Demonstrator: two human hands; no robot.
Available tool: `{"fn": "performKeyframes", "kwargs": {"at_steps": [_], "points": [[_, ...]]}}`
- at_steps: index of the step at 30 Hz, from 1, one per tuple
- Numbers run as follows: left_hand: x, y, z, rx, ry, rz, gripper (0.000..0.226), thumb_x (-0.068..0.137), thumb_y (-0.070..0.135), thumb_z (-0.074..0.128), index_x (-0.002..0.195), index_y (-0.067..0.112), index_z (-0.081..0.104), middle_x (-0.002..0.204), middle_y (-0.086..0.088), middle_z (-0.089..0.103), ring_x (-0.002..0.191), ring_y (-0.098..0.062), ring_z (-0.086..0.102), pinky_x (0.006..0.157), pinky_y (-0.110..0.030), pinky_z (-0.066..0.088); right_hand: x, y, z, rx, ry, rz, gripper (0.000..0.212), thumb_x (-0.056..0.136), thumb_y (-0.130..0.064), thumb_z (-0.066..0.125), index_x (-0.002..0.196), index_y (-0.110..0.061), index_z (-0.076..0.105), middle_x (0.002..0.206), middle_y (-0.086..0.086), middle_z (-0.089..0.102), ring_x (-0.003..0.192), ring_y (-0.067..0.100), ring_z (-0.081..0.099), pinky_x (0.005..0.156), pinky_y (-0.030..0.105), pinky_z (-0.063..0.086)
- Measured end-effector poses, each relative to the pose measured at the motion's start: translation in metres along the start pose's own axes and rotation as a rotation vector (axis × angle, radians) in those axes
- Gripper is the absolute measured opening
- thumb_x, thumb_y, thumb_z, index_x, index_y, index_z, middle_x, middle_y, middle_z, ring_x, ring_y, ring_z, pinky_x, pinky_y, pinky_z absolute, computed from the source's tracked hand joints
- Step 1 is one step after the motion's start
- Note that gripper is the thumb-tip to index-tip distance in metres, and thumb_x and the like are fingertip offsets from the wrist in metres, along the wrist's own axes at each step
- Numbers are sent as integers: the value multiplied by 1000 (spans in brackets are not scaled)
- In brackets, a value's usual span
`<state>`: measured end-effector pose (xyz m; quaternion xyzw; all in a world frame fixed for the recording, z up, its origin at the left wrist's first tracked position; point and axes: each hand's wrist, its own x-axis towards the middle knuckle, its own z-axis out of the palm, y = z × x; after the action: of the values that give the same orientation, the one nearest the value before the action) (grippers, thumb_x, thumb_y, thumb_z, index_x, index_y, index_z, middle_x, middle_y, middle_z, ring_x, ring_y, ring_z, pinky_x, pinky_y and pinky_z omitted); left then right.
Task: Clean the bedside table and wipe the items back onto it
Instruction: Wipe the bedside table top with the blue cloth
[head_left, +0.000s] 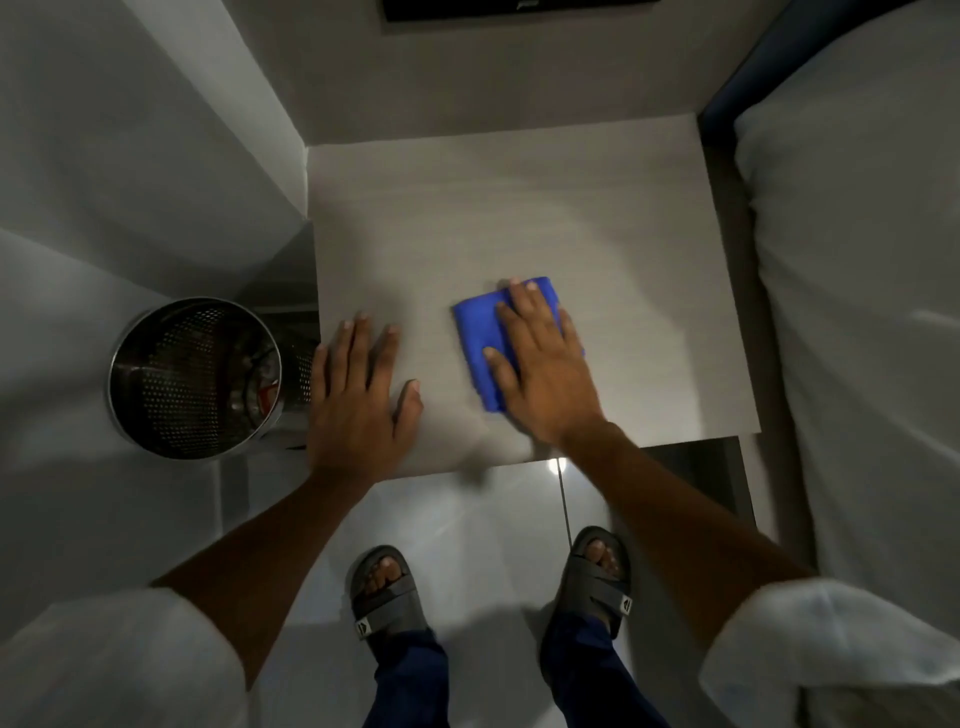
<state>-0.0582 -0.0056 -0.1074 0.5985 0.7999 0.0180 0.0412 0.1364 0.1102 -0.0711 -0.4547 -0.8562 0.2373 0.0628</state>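
The bedside table (519, 208) has a pale grey top and fills the middle of the head view. A folded blue cloth (478, 338) lies on its front half. My right hand (540, 364) presses flat on the cloth with fingers spread, covering most of its right side. My left hand (358, 395) rests palm down on the bare tabletop near the front left corner, fingers apart, holding nothing. No other items stand on the table.
A perforated metal bin (192, 379) stands on the floor just left of the table, close to my left hand. A bed with white sheets (857, 312) runs along the right side. My feet in dark sandals (384, 597) stand on shiny tiles before the table.
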Motion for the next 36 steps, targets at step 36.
{"fn": "performKeyframes", "kwargs": {"at_steps": [36], "points": [[4,0,-11,-48,-92,29,72,95,55,24,152,12,32,159,-21,30,149,-36,25,119,-56,22,129,107,-66,-183,20,462,74,94,-62,21,153,-20,6,163,7,2,149,24,-4,119,50,0]]}}
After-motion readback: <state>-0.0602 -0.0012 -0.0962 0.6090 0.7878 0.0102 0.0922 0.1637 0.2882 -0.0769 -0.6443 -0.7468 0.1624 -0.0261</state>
